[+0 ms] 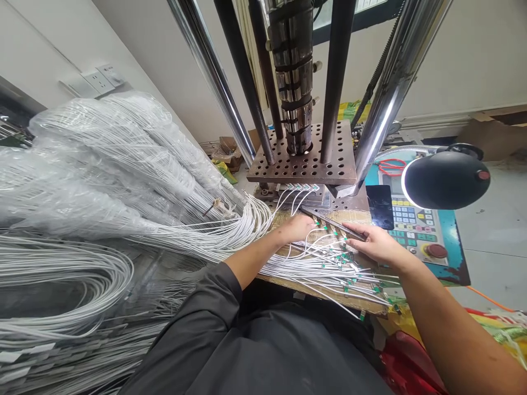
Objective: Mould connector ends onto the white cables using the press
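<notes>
My right hand [375,242] grips the right end of a narrow dark metal bar [333,221], its thumb and fingers closed. At the bar's left end is my left hand [298,228], fingers bent together; what they pinch is hidden. Along the bar's near side sits a row of small green-marked connectors [325,227] on white cables. Below both hands, a bundle of white cables [296,267] with green-marked ends lies across the worktop [357,299]. Behind the hands, several cable ends [302,187] rest in a metal fixture under the press plate [300,173].
Thick steel columns [382,118] flank the press. A black lamp [447,178] hangs over a teal control panel [455,247] with a red button [436,250]. A phone-like dark slab [379,206] and red-handled scissors [392,167] are there too. Plastic-wrapped cable bundles [102,148] fill the left.
</notes>
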Demonstrator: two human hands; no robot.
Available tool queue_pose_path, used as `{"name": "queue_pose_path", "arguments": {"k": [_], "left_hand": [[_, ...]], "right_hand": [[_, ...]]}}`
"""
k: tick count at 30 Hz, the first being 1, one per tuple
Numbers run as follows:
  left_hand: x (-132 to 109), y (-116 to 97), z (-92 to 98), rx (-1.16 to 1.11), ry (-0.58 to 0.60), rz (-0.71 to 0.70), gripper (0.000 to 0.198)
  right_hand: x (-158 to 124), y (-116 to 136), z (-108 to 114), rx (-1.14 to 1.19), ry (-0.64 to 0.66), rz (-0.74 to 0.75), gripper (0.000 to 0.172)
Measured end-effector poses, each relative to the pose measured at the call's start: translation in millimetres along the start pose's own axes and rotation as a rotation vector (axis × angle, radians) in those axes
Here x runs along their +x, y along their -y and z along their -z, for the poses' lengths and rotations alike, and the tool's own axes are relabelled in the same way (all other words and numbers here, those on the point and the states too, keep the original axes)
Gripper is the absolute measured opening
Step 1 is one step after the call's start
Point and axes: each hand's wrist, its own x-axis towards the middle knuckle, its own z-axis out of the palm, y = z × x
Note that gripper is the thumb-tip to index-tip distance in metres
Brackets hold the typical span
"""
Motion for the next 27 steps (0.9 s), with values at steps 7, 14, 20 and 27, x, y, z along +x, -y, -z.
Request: {"name": "queue_pose_path", "arguments": {"k": [7,14,20,27], "left_hand": [[0,-3,-2.4,0.034,-0.041,0.06,0.03],[-5,-6,-1.5,0.106,-0.052,0.112,0.036],[0,-5,-8.2,0.198,-0.089,0.106,0.034],[5,5,-26.7,0.367,-0.17,-0.008,0.038]], "right_hand": [[-2,3,-1,0.005,-0.003,-0.012,0.066],[-2,7,0,-0.003,0.026,-0.077,0.069],[0,1,-1,-0.028,-0.02,-0.024,0.065],[0,-3,-3,-0.02,0.008,-0.046,0.069]]}}
